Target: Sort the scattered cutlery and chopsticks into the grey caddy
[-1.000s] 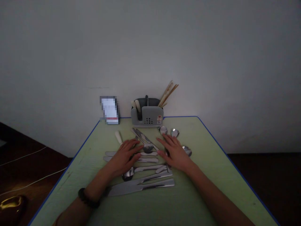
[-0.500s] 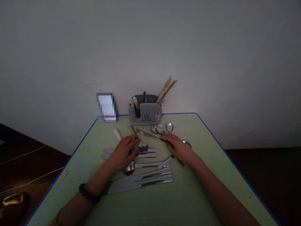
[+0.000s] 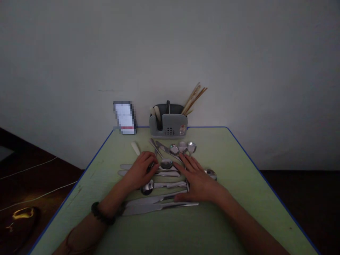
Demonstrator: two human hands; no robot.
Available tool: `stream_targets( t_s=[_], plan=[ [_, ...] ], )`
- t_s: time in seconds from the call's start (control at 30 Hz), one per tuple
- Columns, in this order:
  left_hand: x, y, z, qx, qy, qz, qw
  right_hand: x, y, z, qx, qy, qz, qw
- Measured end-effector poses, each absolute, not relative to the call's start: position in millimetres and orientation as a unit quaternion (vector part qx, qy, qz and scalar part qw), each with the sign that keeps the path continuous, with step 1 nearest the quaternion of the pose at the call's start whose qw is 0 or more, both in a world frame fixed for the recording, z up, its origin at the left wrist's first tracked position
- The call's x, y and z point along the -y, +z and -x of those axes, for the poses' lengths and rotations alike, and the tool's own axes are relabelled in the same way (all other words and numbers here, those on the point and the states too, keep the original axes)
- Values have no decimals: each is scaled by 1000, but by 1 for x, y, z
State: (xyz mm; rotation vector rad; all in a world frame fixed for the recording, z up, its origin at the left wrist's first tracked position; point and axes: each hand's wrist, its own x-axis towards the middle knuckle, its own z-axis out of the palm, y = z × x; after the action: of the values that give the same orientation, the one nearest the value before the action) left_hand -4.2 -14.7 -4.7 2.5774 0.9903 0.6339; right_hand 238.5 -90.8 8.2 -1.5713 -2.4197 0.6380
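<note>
Left hand (image 3: pixel 143 168) curls over two knives (image 3: pixel 168 174); I cannot tell whether it grasps. Right hand (image 3: pixel 199 179) splays, released, beside spoons (image 3: pixel 191 147); grey holder (image 3: pixel 174 122) stands far.

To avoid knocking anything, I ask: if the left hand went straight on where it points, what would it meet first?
Probably the spoon whose bowl lies between the left hand and right hand; depth is unclear.

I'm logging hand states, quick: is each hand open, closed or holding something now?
Left hand: curled; whether it holds anything cannot be told.
Right hand: open, spread over cutlery.
</note>
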Motion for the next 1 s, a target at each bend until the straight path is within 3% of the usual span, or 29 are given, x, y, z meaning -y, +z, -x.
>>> stream_targets(
  t_s=[0.33, 0.77, 1.0],
  plan=[
    [50, -4, -2, -293, 57, -951, 80, 76, 7, -272, 811, 195, 530, 156],
    [44, -13, -13, -309, 136, -938, 80, 86, 10, -274, 823, 235, 509, 91],
    [39, -19, -16, -279, 183, -936, 111, 76, 3, -268, 816, 183, 530, 140]
  ],
)
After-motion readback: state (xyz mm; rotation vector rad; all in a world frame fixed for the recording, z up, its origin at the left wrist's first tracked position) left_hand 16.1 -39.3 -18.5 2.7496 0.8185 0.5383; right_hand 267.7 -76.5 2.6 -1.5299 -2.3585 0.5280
